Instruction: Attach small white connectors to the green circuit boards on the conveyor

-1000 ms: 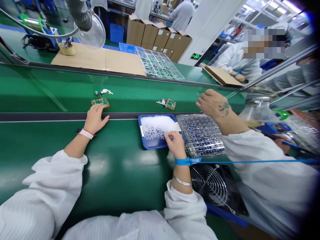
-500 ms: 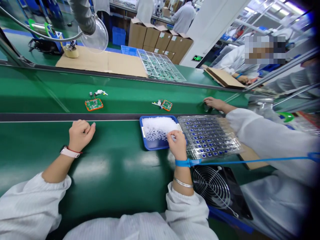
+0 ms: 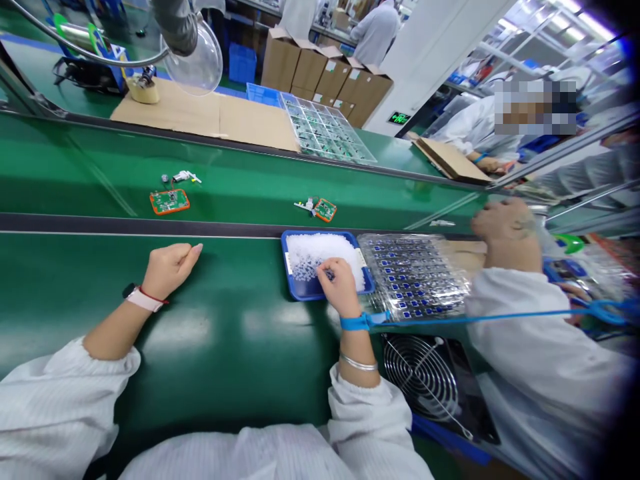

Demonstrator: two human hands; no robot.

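Observation:
My left hand (image 3: 170, 270) is closed in a loose fist above the green bench, just in front of the belt edge, with nothing showing in it. Over a blue tray (image 3: 296, 288) of small white plastic pieces (image 3: 325, 248), my right hand (image 3: 340, 287) has thumb and fingers pinched together. Whatever is between its fingertips is too small to make out. Beyond the dark strip, a green circuit board with an orange rim (image 3: 170, 201) lies behind my left hand. A smaller-looking similar board (image 3: 325, 210) lies behind the tray, with white parts attached.
Clear plastic trays with blue-topped parts (image 3: 407, 277) lie right of the blue tray. A fan (image 3: 423, 373) sits nearer me. A co-worker's hand (image 3: 505, 227) reaches in from the right, near a small whitish part (image 3: 443, 223). A blue cord (image 3: 520, 316) runs from my right wrist.
My left hand has drawn back from the left board and closed. Both boards have shifted left along the belt. The co-worker's hand has moved right, and a whitish part now lies on the belt.

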